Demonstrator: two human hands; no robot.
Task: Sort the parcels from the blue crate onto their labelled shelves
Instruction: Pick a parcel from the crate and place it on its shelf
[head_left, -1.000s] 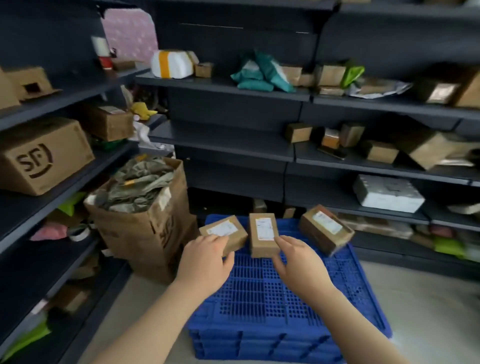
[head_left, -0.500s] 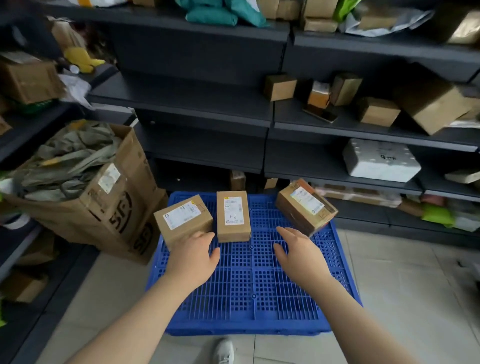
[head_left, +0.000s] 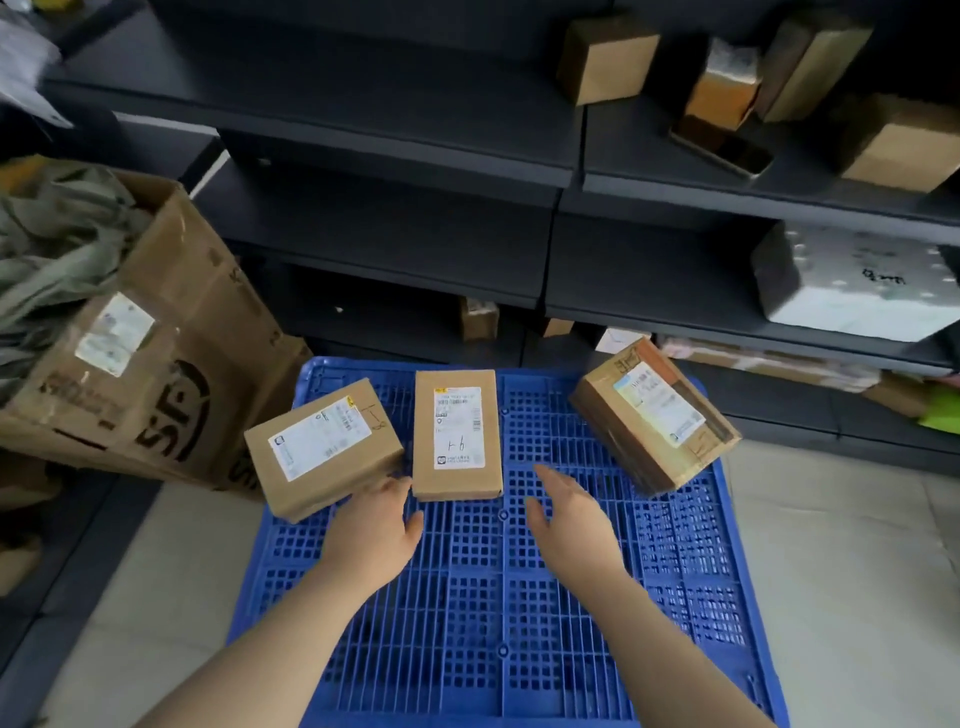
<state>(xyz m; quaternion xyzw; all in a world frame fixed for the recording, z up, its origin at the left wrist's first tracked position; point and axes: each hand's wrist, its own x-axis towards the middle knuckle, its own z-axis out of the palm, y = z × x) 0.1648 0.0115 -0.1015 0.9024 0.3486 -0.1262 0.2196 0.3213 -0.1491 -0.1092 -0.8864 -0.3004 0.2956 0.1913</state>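
Three brown parcels with white labels lie on the blue crate (head_left: 498, 597), whose gridded top faces up. The left parcel (head_left: 322, 447) sits at the crate's left edge, the middle parcel (head_left: 457, 434) lies flat with handwriting on its label, and the right parcel (head_left: 654, 413) lies tilted at the back right. My left hand (head_left: 376, 530) hovers just in front of the left and middle parcels, fingers relaxed, holding nothing. My right hand (head_left: 566, 514) is open over the crate between the middle and right parcels, apart from both.
Dark shelves (head_left: 395, 130) rise behind the crate, holding small brown boxes (head_left: 605, 60) and a white foam box (head_left: 852, 283) at the right. A large open cardboard box (head_left: 156, 358) stuffed with grey-green bags stands left of the crate. Pale floor tiles lie to the right.
Both hands have drawn back from the parcels toward me and lifted off them. The view has tilted down and moved closer to the crate.
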